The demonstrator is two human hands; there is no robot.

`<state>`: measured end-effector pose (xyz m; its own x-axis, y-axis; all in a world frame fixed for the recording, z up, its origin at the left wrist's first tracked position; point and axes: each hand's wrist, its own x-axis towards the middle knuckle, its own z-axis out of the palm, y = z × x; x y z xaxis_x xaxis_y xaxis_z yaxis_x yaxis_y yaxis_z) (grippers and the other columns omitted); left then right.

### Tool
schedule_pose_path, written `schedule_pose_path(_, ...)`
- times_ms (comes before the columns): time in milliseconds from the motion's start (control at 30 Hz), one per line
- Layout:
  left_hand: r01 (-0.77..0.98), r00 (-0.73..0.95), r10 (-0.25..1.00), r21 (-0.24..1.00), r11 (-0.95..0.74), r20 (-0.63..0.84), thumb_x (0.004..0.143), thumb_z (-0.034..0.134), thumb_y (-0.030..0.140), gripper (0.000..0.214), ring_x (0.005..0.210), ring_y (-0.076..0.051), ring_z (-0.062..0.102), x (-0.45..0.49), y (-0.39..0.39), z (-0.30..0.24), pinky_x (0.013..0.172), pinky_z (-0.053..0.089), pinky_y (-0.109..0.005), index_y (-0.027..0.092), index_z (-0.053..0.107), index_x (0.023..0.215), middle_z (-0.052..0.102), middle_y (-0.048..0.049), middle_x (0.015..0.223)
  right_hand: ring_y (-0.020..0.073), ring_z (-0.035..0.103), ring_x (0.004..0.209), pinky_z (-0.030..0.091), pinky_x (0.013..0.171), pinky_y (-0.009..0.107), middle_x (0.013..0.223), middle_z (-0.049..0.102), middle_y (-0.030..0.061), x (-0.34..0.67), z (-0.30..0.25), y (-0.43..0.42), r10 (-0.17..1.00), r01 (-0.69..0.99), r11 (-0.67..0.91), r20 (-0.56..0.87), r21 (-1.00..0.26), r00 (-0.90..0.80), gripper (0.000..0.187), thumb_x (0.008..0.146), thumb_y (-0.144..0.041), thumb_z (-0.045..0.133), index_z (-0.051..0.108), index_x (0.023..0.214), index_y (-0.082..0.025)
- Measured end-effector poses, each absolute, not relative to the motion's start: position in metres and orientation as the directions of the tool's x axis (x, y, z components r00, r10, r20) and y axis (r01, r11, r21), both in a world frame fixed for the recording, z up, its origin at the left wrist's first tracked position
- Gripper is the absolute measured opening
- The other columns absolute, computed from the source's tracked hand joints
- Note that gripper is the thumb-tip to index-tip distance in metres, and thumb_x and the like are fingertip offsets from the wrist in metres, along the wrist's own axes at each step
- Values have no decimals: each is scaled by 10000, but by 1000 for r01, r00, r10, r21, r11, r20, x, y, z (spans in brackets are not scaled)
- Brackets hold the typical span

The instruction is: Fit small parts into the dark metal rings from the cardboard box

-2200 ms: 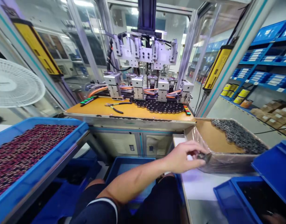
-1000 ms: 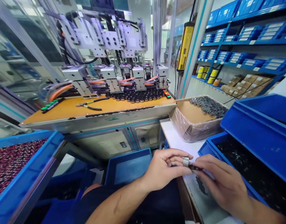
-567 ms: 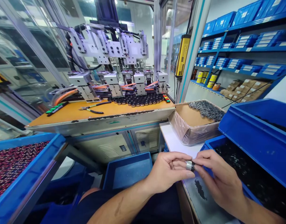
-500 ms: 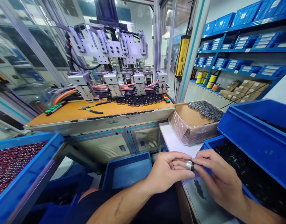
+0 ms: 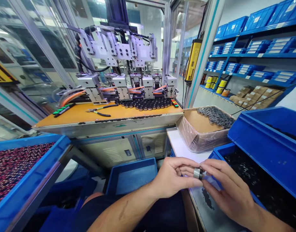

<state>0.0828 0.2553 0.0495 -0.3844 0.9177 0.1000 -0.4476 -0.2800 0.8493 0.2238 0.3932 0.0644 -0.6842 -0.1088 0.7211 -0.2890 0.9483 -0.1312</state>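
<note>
Left hand (image 5: pixel 173 177): narrow, holds the ring (image 5: pixel 197 173) at its 3 o'clock side. Right hand (image 5: pixel 231 190): slightly parted at the ring's dark end (image 5: pixel 201 175); grip cannot be told. Caution: if the left hand loosens, the ring may drop past the counter (image 5: pixel 177 141) edge at 7 o'clock. Uneven pressure may tilt the dark end.

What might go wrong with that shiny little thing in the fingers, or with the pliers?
The small metal ring is pinched at the fingertips of the left hand, so it might slip out and drop. If it rolled into the blue bin of black pieces, it might be hard to spot. The pliers lie near the orange tabletop's front edge, so a bump could knock them off.
</note>
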Motion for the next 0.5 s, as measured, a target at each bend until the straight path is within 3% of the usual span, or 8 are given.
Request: schedule_pose_path(500,-450,-393,917,854,-261,73,536,917,156,424,734,-106,728,84,252,48,755,576,-193,130,768,932,780,-41,799,172,634,1070,534,906,278,1140,623,118,224,63,392,-155,-321,943,735,-89,-660,297,939,-49,563,582,1225,-125)
